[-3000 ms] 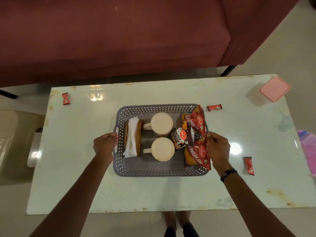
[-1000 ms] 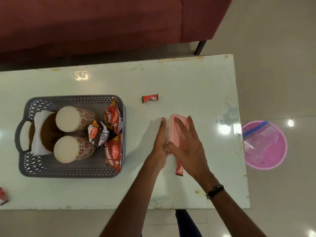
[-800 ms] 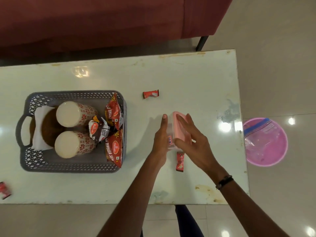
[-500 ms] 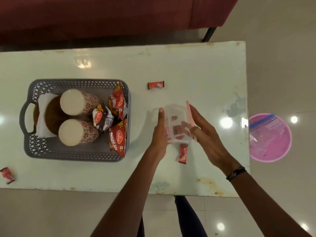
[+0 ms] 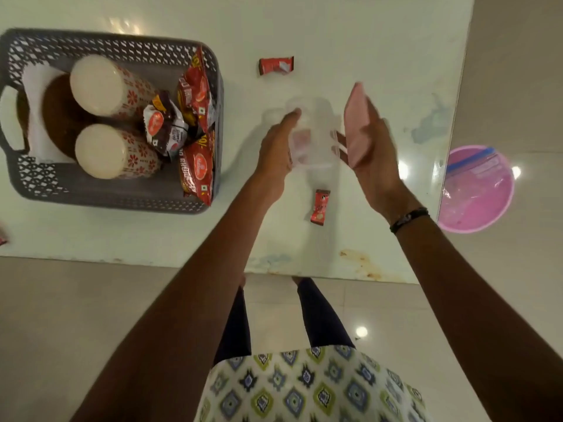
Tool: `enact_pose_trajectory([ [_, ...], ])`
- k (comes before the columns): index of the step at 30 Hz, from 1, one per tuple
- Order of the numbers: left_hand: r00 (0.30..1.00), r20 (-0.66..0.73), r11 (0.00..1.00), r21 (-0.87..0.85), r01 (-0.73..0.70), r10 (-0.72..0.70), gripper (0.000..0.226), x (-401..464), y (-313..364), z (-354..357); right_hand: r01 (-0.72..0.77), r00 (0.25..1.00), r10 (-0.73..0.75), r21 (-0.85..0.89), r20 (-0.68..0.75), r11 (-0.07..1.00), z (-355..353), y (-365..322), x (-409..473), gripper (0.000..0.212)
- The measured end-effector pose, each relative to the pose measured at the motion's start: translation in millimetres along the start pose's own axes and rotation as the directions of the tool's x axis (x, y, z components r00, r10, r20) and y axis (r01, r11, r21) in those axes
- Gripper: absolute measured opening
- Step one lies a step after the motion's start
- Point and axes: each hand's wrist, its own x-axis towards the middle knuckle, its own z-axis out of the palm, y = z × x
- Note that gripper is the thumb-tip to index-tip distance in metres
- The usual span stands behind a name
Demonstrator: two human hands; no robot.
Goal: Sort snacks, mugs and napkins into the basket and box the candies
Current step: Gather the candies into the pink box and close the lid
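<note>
A clear plastic box (image 5: 313,138) stands on the white table (image 5: 380,56), and my left hand (image 5: 275,147) grips its left side. My right hand (image 5: 370,147) holds the box's pink lid (image 5: 356,126) tilted up, just right of the box. One red candy (image 5: 319,207) lies on the table below the box, another red candy (image 5: 275,65) above it. The grey basket (image 5: 61,190) at the left holds two mugs (image 5: 103,86), white napkins (image 5: 33,86) and red snack packets (image 5: 196,166).
A pink tub (image 5: 478,205) with a clear zip bag in it sits on the floor past the table's right edge. A bit of a red wrapper (image 5: 2,239) shows at the far left edge. My legs stand by the table's near edge.
My right hand has lifted the pink lid off the box and swung it out to the right. My left hand stays on the box. The camera has tilted down and closer.
</note>
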Motion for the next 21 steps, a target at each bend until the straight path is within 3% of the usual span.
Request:
enact_pose_trajectory([
  [2,0.998,-0.059,1.0,0.025,-0.01,0.011,0.033,3,-4,-5,-0.06,0.995,0.076,0.199,-0.071,0.978,-9,-1,5,0.068],
  [5,0.996,-0.09,0.996,0.086,-0.006,0.014,0.015,6,-7,-6,-0.081,0.982,0.133,0.34,-0.134,0.937,-19,2,13,0.065],
  [9,0.983,-0.16,0.987,0.144,-0.064,0.087,0.03,12,-9,-8,-0.002,0.955,0.115,0.383,-0.274,0.924,-24,7,23,0.037],
  [12,0.975,-0.176,0.979,0.173,-0.103,0.134,0.019,15,-12,-11,-0.015,0.93,0.099,0.231,-0.354,0.973,-28,7,26,0.023],
  [14,0.968,-0.176,0.968,0.208,-0.141,0.179,0.015,16,-15,-15,-0.018,0.887,0.062,0.1,-0.458,0.995,-29,11,29,0.026],
  [16,0.95,-0.218,0.955,0.243,-0.169,0.223,0.03,17,-17,-16,-0.012,0.78,-0.065,-0.119,-0.623,0.993,-28,17,28,0.036],
  [18,0.895,-0.279,0.91,0.328,-0.253,0.349,0.037,16,-14,-17,-0.024,0.67,-0.273,-0.388,-0.69,0.921,-25,25,18,0.043],
  [19,0.853,-0.291,0.869,0.386,-0.31,0.433,0.035,14,-10,-17,-0.034,0.673,-0.336,-0.482,-0.659,0.876,-22,32,9,0.044],
  [21,0.777,-0.262,0.776,0.48,-0.409,0.572,0.03,17,-2,-17,-0.046,0.796,-0.33,-0.596,-0.507,0.802,-12,51,-14,0.043],
])
